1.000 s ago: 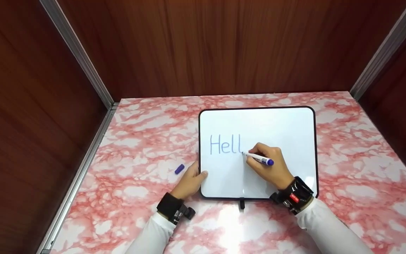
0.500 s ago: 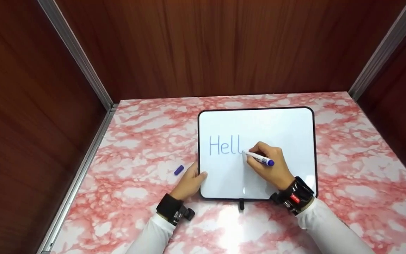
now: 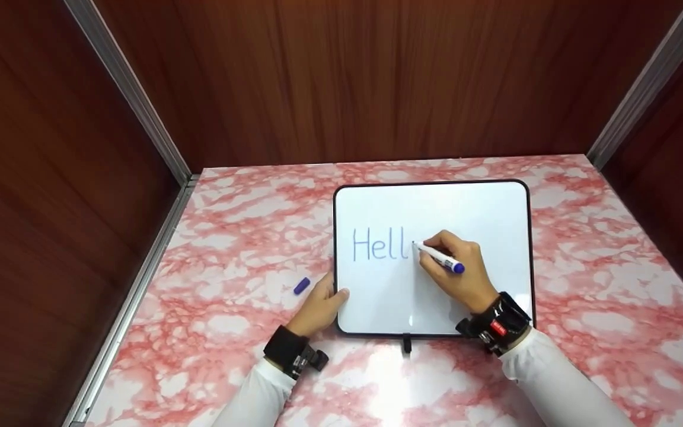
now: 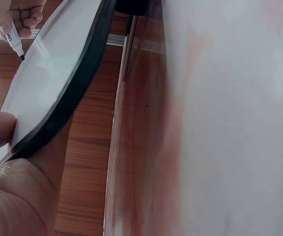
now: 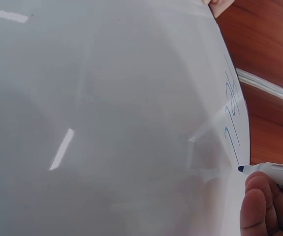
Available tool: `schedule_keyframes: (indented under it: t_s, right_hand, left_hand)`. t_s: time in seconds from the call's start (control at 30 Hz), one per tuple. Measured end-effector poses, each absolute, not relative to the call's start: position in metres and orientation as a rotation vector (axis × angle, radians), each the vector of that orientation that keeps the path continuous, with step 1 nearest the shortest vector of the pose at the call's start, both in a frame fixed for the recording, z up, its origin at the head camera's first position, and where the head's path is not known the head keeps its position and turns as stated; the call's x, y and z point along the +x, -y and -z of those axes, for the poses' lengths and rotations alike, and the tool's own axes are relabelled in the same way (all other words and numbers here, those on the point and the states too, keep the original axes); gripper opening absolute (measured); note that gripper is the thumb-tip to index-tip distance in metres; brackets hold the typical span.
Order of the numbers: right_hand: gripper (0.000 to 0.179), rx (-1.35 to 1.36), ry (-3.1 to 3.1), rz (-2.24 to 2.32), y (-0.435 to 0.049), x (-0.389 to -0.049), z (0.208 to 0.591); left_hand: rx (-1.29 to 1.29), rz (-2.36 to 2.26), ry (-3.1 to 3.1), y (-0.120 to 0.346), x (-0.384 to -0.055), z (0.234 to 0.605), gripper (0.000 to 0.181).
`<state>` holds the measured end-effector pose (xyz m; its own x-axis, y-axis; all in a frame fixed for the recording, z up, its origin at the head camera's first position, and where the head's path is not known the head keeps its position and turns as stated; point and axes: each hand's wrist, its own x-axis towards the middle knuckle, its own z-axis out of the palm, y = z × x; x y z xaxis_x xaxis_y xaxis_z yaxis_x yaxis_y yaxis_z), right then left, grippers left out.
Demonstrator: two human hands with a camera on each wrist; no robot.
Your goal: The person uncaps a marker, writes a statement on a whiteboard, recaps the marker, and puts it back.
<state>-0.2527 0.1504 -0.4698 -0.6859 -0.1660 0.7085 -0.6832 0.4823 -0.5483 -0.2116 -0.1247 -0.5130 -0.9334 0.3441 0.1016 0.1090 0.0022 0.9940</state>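
Over the marbled surface (image 3: 229, 267), I see the left hand (image 3: 318, 305) gripping the whiteboard (image 3: 377, 299) and the right hand (image 3: 465, 283) pinching the marker (image 3: 439, 255) beside “Hell” (image 3: 380, 244); loosened support could skew strokes.

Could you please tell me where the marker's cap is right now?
In the head view, the cap lies on the table, left of the whiteboard and just beside the left hand.

Whiteboard (image 3: 404, 290) corner covered, marker (image 3: 441, 257) lettering too small to read in the head view

Some fingers of the left hand (image 3: 319, 305) are hidden behind the whiteboard's left edge. The right wristband (image 3: 503, 320) and right sleeve (image 3: 561, 379) cover its lower right corner; below it, that sleeve is cut off.
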Motion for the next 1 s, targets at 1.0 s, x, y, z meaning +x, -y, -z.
schedule_keyframes:
  t_s: [1.0]
  right_hand:
    - [0.009,0.7,2.183,-1.151,-0.1521,-0.2507,0.4779]
  left_hand:
    - [0.472,-2.062,-2.07,0.1251,-0.212,0.5129,0.04]
